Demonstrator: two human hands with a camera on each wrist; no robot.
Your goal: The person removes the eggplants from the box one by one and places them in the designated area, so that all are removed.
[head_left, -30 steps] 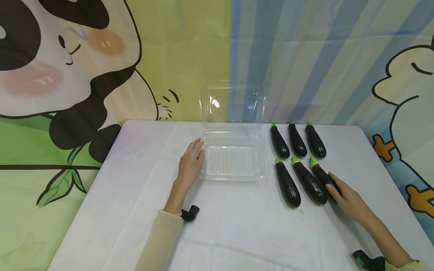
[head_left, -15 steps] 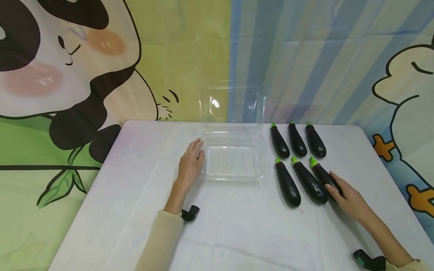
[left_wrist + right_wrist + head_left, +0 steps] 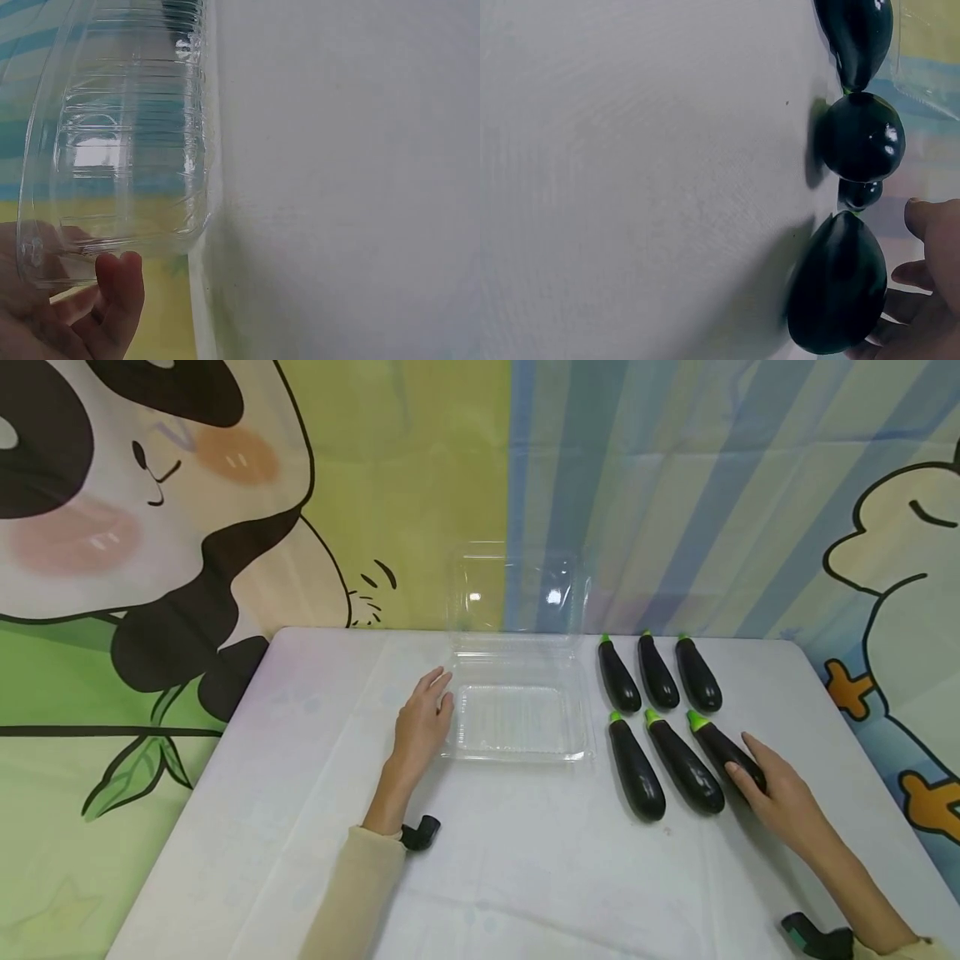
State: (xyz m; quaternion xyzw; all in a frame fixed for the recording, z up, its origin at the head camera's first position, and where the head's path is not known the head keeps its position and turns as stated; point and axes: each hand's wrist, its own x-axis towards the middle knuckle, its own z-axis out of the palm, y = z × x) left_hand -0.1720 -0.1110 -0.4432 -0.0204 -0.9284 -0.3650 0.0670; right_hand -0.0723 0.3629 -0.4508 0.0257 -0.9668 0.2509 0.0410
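Observation:
A clear plastic clamshell box [image 3: 517, 756] lies with its lid raised at the back of the table. My left hand [image 3: 422, 727] rests beside its left edge, fingers loosely bent; the left wrist view shows the fingertips [image 3: 124, 274] against the box's end wall. Several dark eggplants with green caps lie right of the box in two rows. My right hand [image 3: 783, 797] has thumb and fingers about the thick end of the front-right eggplant [image 3: 720, 750]. In the right wrist view, some fingers go behind that eggplant [image 3: 840, 289], hiding their tips.
In the front row are two other eggplants, one in the middle [image 3: 686, 764] and one on the left [image 3: 637, 768]. Behind them lie three more, including the back-right eggplant [image 3: 698, 672]. A white cloth covers the table [image 3: 525, 860]; a printed curtain [image 3: 405, 485] hangs behind.
My right hand and the front-right eggplant have shifted slightly to the right, away from the middle one. The left hand has stayed put; the highlights on the lid have changed.

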